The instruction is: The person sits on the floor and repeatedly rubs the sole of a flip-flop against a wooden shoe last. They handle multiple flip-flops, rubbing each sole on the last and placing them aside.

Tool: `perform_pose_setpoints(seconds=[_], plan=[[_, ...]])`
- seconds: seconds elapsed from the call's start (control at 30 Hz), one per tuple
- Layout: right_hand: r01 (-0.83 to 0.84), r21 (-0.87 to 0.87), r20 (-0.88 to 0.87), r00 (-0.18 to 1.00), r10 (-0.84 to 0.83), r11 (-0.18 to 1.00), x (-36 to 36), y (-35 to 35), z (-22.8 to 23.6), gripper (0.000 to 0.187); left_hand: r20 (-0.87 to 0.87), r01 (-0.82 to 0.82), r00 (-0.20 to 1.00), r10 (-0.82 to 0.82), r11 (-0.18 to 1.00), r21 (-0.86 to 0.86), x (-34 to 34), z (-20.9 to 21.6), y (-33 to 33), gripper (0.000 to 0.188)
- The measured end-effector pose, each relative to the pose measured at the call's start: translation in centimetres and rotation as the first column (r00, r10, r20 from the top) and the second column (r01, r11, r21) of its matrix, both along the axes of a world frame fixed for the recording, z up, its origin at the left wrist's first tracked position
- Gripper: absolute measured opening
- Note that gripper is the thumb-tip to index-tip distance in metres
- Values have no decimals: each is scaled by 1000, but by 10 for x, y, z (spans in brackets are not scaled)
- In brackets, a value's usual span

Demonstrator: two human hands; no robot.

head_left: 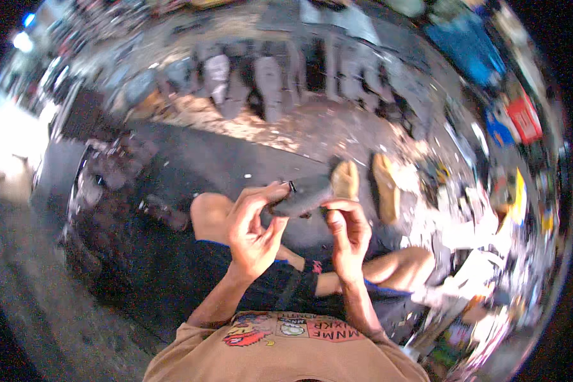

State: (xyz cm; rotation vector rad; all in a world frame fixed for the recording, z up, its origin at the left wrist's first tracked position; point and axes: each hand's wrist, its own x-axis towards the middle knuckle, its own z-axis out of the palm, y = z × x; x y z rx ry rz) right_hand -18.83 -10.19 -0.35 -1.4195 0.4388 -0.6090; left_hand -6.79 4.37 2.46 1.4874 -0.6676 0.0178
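Observation:
Between my two hands, above my lap, is a dark grey flat piece (305, 193), narrow and slightly curved. Its exact kind cannot be made out in the blur. My left hand (253, 232) pinches its left end with thumb and fingers, and a small dark shiny spot shows by the fingertips. Its right end is gripped in the bent fingers of my right hand (350, 235). Just beyond the right hand are two tan foot-shaped forms, like shoe lasts, one nearer (345, 183) and one farther right (386, 189).
A dark board (216, 156) lies ahead of my legs. Several brownish-grey pieces (118, 162) are heaped at the left. Beyond, a row of grey elongated pieces (268, 83) stretches across. Blurred clutter fills the right, with a red and white box (523, 120) and a blue item (468, 48).

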Motion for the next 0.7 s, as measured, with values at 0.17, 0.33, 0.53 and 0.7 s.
perform_pose_setpoints(seconds=[0.17, 0.33, 0.53, 0.7], plan=[[57, 347, 297, 940, -168, 936, -19, 24, 30, 26, 392, -1, 920, 15, 999, -34, -39, 19, -41, 26], [72, 392, 332, 919, -214, 917, -37, 25, 27, 24, 450, 127, 887, -108, 992, -13, -50, 22, -43, 33], [80, 4, 268, 960, -78, 997, -53, -17, 19, 33, 478, 199, 856, -199, 979, 50, -45, 29, -45, 41], [61, -625, 180, 981, 69, 778, -54, -62, 57, 76, 462, 367, 805, -373, 924, 107, -33, 32, -38, 49]])
